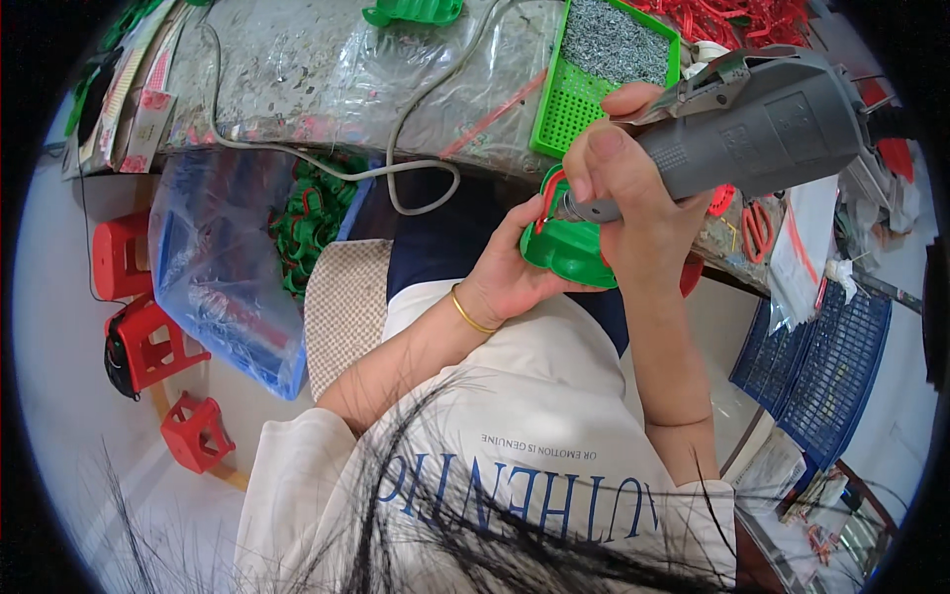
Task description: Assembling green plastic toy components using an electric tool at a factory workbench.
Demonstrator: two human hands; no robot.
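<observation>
My left hand [510,262] grips a green plastic shell [569,249] with a red strip along its upper edge, held just in front of my body. Wrapped around a grey electric screwdriver [747,129] is my right hand [633,173]. The tool lies tilted, its narrow tip pointing down and left at the shell near the red strip. Whether the tip touches a screw I cannot tell, since my right fingers cover part of it. Behind the shell, on the table, sits a green basket [554,114] holding many small silver screws [616,45].
A grey cable [401,148] loops over the table's front edge. To the left stands a blue crate [297,366] lined with clear plastic, with green parts [307,223] inside. Red stools [198,433] are beyond it. Red scissors [758,233] and blue baskets [826,366] are on the right.
</observation>
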